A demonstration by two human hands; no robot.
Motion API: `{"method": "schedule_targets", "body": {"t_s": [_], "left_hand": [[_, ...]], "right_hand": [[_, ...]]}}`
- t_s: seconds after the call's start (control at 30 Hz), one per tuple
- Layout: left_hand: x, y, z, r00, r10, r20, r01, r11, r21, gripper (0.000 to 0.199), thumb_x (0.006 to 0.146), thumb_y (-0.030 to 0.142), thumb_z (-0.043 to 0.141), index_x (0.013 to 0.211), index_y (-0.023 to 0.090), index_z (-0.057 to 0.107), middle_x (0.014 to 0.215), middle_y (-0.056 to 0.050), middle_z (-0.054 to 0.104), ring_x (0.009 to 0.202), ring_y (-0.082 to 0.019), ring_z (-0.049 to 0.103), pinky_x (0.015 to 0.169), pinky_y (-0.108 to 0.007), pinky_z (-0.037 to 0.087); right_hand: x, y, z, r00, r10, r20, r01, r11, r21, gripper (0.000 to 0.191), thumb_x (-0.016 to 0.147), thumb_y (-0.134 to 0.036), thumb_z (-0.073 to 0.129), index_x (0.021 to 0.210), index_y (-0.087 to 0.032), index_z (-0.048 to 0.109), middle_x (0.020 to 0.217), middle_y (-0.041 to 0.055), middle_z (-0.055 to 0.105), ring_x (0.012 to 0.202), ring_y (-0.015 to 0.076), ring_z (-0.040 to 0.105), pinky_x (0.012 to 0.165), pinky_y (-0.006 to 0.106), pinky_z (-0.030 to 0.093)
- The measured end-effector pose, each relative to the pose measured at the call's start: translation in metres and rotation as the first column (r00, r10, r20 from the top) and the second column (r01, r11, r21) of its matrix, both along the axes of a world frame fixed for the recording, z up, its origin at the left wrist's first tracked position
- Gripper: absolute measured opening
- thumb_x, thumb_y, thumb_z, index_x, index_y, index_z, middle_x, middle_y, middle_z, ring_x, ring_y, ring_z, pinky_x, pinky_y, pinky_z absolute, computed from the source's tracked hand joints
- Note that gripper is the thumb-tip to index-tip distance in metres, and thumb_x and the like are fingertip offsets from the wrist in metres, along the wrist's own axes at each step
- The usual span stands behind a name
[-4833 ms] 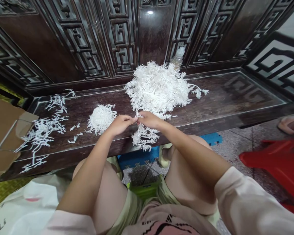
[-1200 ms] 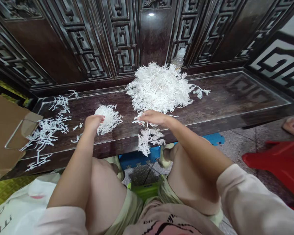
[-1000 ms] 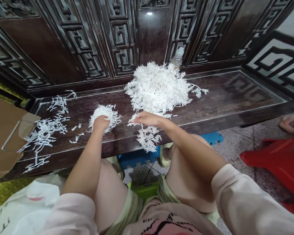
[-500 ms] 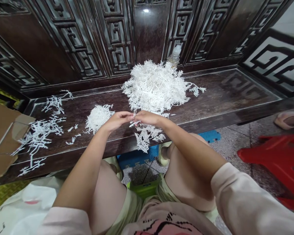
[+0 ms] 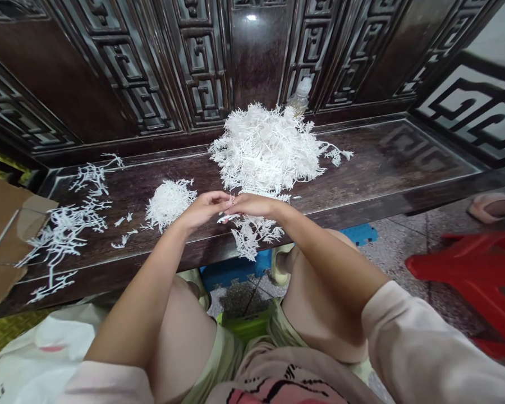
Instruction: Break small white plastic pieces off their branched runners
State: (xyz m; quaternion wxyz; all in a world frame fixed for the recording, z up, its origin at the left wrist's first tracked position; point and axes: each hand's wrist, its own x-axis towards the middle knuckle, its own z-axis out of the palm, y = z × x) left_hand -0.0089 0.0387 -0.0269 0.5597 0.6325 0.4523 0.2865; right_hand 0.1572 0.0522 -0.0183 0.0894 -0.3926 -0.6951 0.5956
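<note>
My left hand (image 5: 206, 209) and my right hand (image 5: 251, 205) meet at the fingertips over the front edge of the dark wooden bench (image 5: 362, 168). Both are closed on a small white branched piece (image 5: 224, 218), mostly hidden by the fingers. Behind them rises a large heap of white feathery pieces (image 5: 269, 148). A smaller white pile (image 5: 169, 203) lies just left of my left hand. White sprigs (image 5: 252, 234) spread below my right hand, over the bench edge. Farther left are bare-looking white branched stems (image 5: 69, 227).
Behind the big heap stands a clear bottle (image 5: 301, 95) against the carved backrest. A cardboard box (image 5: 4, 235) is at the left end. A red stool (image 5: 471, 280) stands on the floor at right.
My fingers have shifted slightly around the small white piece, and its visible end sits a little lower and farther left. The piles look unchanged.
</note>
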Motion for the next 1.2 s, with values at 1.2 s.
{"method": "schedule_targets", "body": {"t_s": [1.2], "left_hand": [[-0.114,0.017,-0.013,0.487,0.872,0.036,-0.865,0.488,-0.114,0.01,0.07,0.026,0.049,0.065,0.018,0.047,0.056,0.003,0.046,0.05,-0.006,0.041,0.055,-0.02,0.038]], "right_hand": [[0.001,-0.017,-0.012,0.946,-0.321,-0.041,0.323,0.928,0.187,0.024,0.074,-0.026,0.036,0.055,-0.017,0.045,0.048,-0.0032,0.035,0.044,0.0071,0.028,0.047,0.023,0.023]]}}
